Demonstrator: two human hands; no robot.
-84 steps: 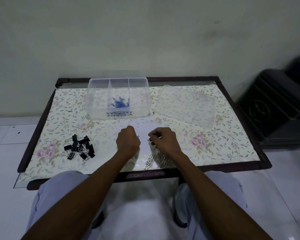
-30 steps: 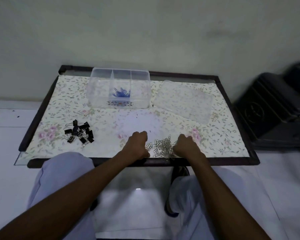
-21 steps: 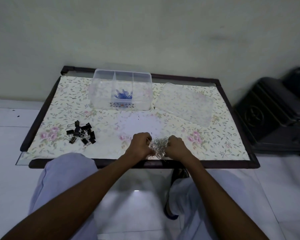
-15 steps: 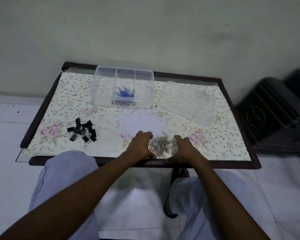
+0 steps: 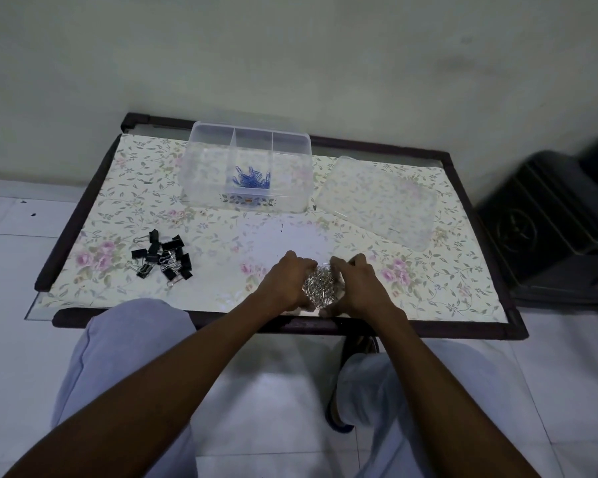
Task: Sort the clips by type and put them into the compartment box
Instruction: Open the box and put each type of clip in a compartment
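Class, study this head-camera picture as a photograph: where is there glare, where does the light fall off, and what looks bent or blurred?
Head view: dim overall. A pale glare patch washes out the floral table just beyond the left hand and right hand. The silver paper clips glint between them. The table's edges bow from the wide lens. The black case at right is smeared.

You have the table (image 5: 470, 334) in front of you. At its far middle stands the compartment box (image 5: 221, 174), with paper clips (image 5: 251, 178) in its middle compartment. The lid (image 5: 377, 201) lies just right of the box. The binder clips (image 5: 163, 258) lie near left. The silver clips (image 5: 320, 287) sit at the near edge, between your left hand (image 5: 287, 282) and right hand (image 5: 358, 286).
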